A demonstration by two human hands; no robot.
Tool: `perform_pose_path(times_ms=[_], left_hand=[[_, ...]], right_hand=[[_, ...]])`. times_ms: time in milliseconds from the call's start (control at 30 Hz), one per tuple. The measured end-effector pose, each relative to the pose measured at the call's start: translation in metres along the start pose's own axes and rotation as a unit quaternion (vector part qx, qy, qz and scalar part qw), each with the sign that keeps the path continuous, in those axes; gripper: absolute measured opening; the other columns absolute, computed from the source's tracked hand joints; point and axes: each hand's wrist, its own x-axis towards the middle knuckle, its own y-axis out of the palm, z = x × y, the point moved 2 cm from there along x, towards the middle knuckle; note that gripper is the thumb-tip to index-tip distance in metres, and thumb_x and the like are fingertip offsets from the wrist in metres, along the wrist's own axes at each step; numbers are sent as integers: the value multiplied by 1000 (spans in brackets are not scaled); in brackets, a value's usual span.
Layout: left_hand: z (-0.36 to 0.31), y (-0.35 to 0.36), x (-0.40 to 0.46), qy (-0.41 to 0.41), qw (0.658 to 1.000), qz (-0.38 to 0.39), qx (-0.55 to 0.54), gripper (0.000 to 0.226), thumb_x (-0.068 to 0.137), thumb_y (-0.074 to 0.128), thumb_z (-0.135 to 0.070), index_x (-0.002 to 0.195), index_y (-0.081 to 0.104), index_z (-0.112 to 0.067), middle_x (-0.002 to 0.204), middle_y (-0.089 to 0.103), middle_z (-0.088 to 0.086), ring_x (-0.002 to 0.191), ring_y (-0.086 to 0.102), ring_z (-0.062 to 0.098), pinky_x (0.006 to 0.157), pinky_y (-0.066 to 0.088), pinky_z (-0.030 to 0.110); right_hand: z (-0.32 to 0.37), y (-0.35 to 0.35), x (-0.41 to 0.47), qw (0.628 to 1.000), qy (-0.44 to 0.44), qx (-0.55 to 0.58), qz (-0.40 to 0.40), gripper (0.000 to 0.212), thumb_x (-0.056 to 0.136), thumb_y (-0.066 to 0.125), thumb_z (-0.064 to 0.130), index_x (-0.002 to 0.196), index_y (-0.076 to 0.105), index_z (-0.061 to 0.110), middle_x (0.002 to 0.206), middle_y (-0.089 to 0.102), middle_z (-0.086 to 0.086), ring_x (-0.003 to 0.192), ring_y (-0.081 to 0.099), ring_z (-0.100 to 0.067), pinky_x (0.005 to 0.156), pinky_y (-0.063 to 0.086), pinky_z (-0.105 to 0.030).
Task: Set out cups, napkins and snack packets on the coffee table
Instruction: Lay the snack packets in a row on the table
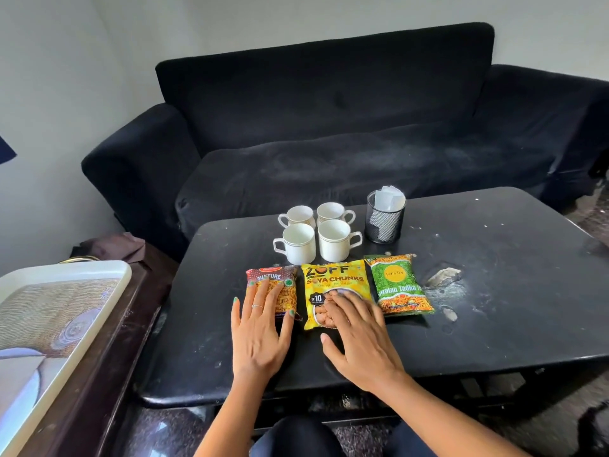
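Note:
Three snack packets lie in a row on the black coffee table point(494, 308): a dark red mixture packet point(280, 282), a yellow soya chunks packet point(333, 278) and a green packet point(398, 285). My left hand point(260, 331) rests flat, fingers spread, on the red packet. My right hand point(359, 338) lies flat on the lower part of the yellow packet. Behind the packets stand several white cups point(300, 242) in a tight group. To their right a black mesh holder point(385, 222) holds white napkins point(390, 197).
A black sofa point(329, 110) runs behind the table. On a dark side surface at the left lies a white-rimmed tray point(108, 275) with a printed pattern. The table top has worn, chipped patches point(443, 277) right of the green packet.

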Motion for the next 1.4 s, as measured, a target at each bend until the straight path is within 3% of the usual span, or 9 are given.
perform_pose_path(times_ms=[200,333,400,467,567,700,867,967,1400], left_hand=[[-19,-11,0,93,995,-26,25,58,93,29,-49,141,45,-21,151,40,-1,142,32,23,118,9,41],[-57,-2,-1,161,985,35,52,55,93,29,-41,139,50,-17,146,46,0,137,41,24,112,16,41],[-70,4,-1,142,986,58,57,54,93,27,-35,136,54,-15,142,51,1,133,46,23,112,14,40],[-72,10,-1,116,989,71,54,58,94,19,-34,142,45,-15,147,44,2,138,38,21,115,4,38],[-67,20,0,114,988,78,69,60,96,3,-38,152,12,-19,160,12,-2,149,6,17,115,-18,35],[-63,26,0,120,982,100,107,62,92,-8,-39,151,-9,-20,160,-8,-4,148,-11,15,113,-23,38],[-73,8,-5,103,984,65,134,57,91,24,-32,138,49,-12,144,48,5,134,44,24,113,2,40],[-77,3,-6,102,986,60,118,56,89,28,-31,135,52,-11,142,50,5,132,47,25,114,4,39],[-72,2,4,111,992,13,60,51,90,34,-35,128,61,-13,135,58,4,129,51,27,111,24,42]], right_hand=[[-1,-1,1,999,19,11,-25,51,90,38,47,129,54,18,140,50,-2,131,45,-25,106,24,-39],[-6,-5,19,996,78,-9,-32,54,93,30,36,133,53,9,144,47,-12,135,42,-31,108,20,-44],[-8,-2,27,995,89,-33,-10,56,94,25,34,137,49,7,146,44,-13,137,39,-31,110,16,-45],[-10,6,29,995,93,-43,6,58,94,21,35,140,45,7,147,43,-12,138,37,-28,112,12,-45],[-13,13,29,994,95,-48,18,62,95,13,38,146,33,9,153,33,-10,144,25,-25,115,4,-45],[-13,18,30,993,89,-57,41,69,91,-4,41,151,12,12,159,12,-8,148,3,-23,118,-11,-48],[-9,6,27,992,113,-57,26,64,95,11,40,146,34,9,152,33,-11,144,24,-28,117,14,-56],[-8,-2,24,992,119,-52,7,59,94,21,38,139,47,9,148,42,-9,141,32,-28,115,24,-54],[-8,-10,23,994,73,-3,-84,44,92,34,28,120,64,12,133,59,-6,128,51,-25,107,25,-43]])
